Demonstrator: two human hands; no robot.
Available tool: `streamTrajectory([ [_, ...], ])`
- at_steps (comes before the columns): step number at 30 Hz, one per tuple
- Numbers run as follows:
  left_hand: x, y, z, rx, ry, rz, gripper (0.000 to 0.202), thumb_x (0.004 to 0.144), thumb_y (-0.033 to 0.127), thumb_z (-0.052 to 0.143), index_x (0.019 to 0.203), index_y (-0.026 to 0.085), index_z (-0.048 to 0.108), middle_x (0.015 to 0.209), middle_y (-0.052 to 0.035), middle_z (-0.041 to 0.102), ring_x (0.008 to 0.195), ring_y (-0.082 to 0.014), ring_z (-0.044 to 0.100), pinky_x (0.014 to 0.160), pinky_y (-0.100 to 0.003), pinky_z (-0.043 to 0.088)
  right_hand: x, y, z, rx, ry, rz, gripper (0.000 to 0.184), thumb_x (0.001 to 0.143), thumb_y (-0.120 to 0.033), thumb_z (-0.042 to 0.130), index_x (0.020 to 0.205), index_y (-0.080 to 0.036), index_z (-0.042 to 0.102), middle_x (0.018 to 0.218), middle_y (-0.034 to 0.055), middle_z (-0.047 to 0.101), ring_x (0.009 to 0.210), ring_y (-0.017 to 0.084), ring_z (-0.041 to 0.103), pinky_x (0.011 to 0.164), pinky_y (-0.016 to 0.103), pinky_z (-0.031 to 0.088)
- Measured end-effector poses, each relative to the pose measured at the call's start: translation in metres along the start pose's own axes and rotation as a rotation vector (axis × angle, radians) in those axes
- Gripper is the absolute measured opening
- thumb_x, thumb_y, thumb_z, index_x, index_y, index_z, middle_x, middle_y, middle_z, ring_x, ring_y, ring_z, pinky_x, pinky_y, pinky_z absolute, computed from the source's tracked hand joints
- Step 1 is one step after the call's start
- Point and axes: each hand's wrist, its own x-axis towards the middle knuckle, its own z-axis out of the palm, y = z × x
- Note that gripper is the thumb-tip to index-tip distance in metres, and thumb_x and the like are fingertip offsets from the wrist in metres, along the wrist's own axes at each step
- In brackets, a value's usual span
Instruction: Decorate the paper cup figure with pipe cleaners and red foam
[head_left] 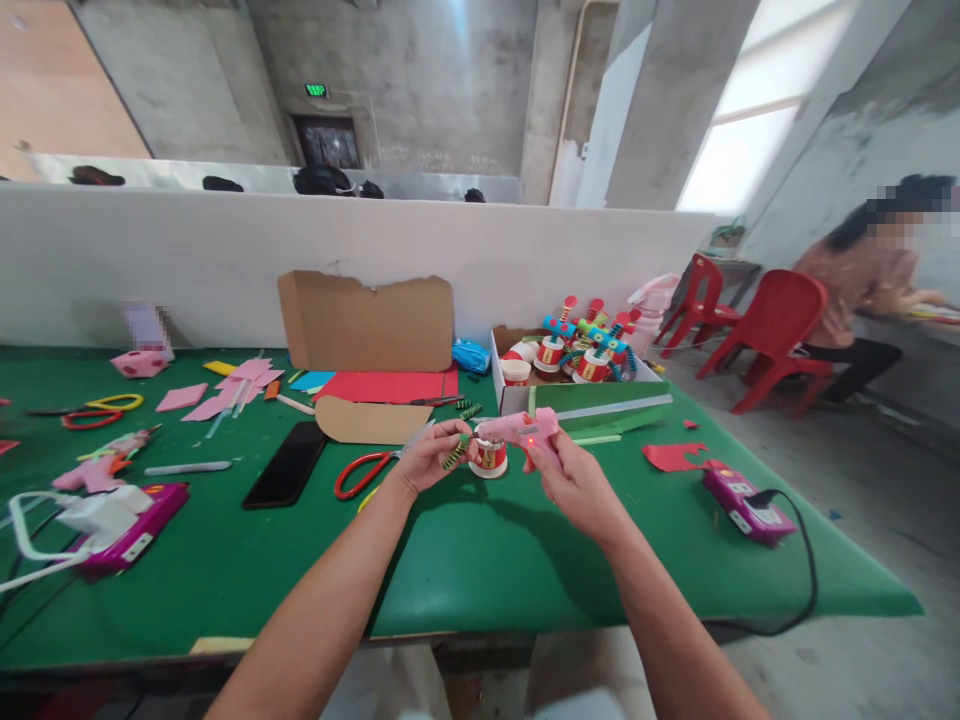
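Note:
My right hand is closed around a pink glue gun, its nozzle pointing left toward a small red-and-white paper cup. My left hand pinches a green-and-black striped paper spring held against the cup's left side. Both hands hover just above the green table, near its middle. The gun shows a small red light.
Red-handled scissors, a black phone and a cardboard cut-out lie left of my hands. A white box of finished cup toys stands behind. Purple power strips sit at both sides. A seated person is at far right.

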Motion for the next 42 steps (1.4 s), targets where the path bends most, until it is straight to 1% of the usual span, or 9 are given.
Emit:
streamTrajectory([
  [6,0.0009,-0.0001,0.0016,0.025,-0.017,0.01,0.03,0.069,0.033,0.079,0.081,0.011,0.062,0.067,-0.0066,0.066,0.068,-0.0174,0.064,0.066,-0.027,0.045,-0.0039,-0.0004,-0.0062,-0.018,-0.001,0.012,0.032,0.091,-0.045,0.042,0.096,-0.017,0.057,0.053,-0.0018,0.051,0.049,0.014,0.048,0.048,0.024,0.036],
  [11,0.0006,-0.0008,-0.0001,0.006,-0.006,0.004,0.032,0.067,0.032,0.08,0.084,0.011,0.062,0.069,-0.0069,0.067,0.068,-0.0172,0.064,0.069,-0.028,0.047,-0.0038,-0.0032,-0.0025,-0.004,-0.008,0.009,0.035,0.091,-0.046,0.041,0.099,-0.016,0.057,0.053,-0.0014,0.052,0.049,0.015,0.049,0.049,0.024,0.037],
  [15,0.0003,0.0001,0.0001,0.006,-0.008,-0.001,0.033,0.067,0.033,0.081,0.082,0.011,0.063,0.069,-0.0075,0.067,0.068,-0.0165,0.064,0.068,-0.026,0.047,-0.0046,-0.0006,-0.001,-0.04,-0.022,0.026,0.034,0.09,-0.045,0.042,0.098,-0.016,0.058,0.054,-0.001,0.052,0.049,0.015,0.049,0.049,0.025,0.037],
  [23,0.0009,-0.0003,0.0023,0.022,-0.01,0.015,0.031,0.068,0.033,0.079,0.081,0.011,0.062,0.066,-0.0062,0.066,0.067,-0.0172,0.064,0.068,-0.028,0.047,-0.0059,-0.0018,-0.0038,-0.014,0.012,0.003,0.035,0.091,-0.045,0.04,0.099,-0.017,0.058,0.053,-0.0012,0.053,0.049,0.015,0.049,0.048,0.024,0.037],
  [27,0.0007,-0.0014,-0.0014,0.015,0.0,0.002,0.032,0.068,0.033,0.08,0.083,0.011,0.062,0.069,-0.0069,0.067,0.068,-0.0168,0.064,0.068,-0.027,0.047,-0.0041,-0.0017,0.0004,-0.063,-0.001,-0.018,0.031,0.091,-0.042,0.041,0.099,-0.017,0.059,0.057,-0.0002,0.056,0.05,0.015,0.05,0.05,0.024,0.038],
  [30,0.001,-0.0019,-0.0023,0.018,-0.005,0.003,0.032,0.069,0.034,0.079,0.083,0.01,0.063,0.069,-0.0071,0.066,0.069,-0.0166,0.064,0.068,-0.027,0.047,-0.0043,0.0001,-0.0003,-0.098,-0.004,0.003,0.031,0.091,-0.043,0.042,0.097,-0.017,0.059,0.061,0.0012,0.058,0.052,0.015,0.052,0.052,0.025,0.039],
  [33,0.0015,-0.0018,-0.0008,0.026,-0.014,0.009,0.032,0.069,0.034,0.079,0.082,0.01,0.063,0.069,-0.0074,0.066,0.069,-0.017,0.063,0.068,-0.027,0.046,-0.0056,0.001,-0.0031,-0.085,0.002,0.027,0.034,0.09,-0.045,0.041,0.097,-0.017,0.059,0.06,0.0017,0.058,0.053,0.017,0.053,0.05,0.026,0.038],
  [37,0.0017,-0.0016,-0.0002,0.019,-0.012,0.004,0.031,0.069,0.034,0.079,0.082,0.01,0.063,0.069,-0.0069,0.066,0.069,-0.0166,0.063,0.068,-0.026,0.046,-0.0062,-0.0003,-0.0033,-0.056,0.01,0.01,0.034,0.091,-0.045,0.04,0.098,-0.017,0.058,0.058,0.0015,0.058,0.054,0.016,0.054,0.05,0.025,0.038],
  [42,0.0018,-0.0024,-0.0022,0.009,0.008,0.002,0.03,0.071,0.033,0.078,0.083,0.01,0.063,0.069,-0.0076,0.067,0.068,-0.0156,0.063,0.067,-0.025,0.046,-0.0054,-0.0009,-0.0016,-0.114,0.01,-0.001,0.029,0.09,-0.042,0.042,0.094,-0.018,0.059,0.066,0.0035,0.063,0.055,0.016,0.055,0.052,0.025,0.04],
])
